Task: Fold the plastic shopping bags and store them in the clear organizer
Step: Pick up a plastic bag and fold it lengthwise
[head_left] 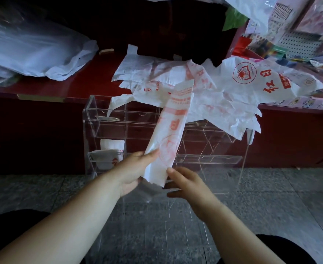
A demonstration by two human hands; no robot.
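White bag, folded to a long strip, before organizer: left hand grips its lower end; right hand touches the edge, grip unclear. Folded bags stored lower-left; pile on counter remains unfolded.

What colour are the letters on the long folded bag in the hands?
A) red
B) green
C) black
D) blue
A: the long folded bag that the left hand grips at its lower end is white plastic with red print.
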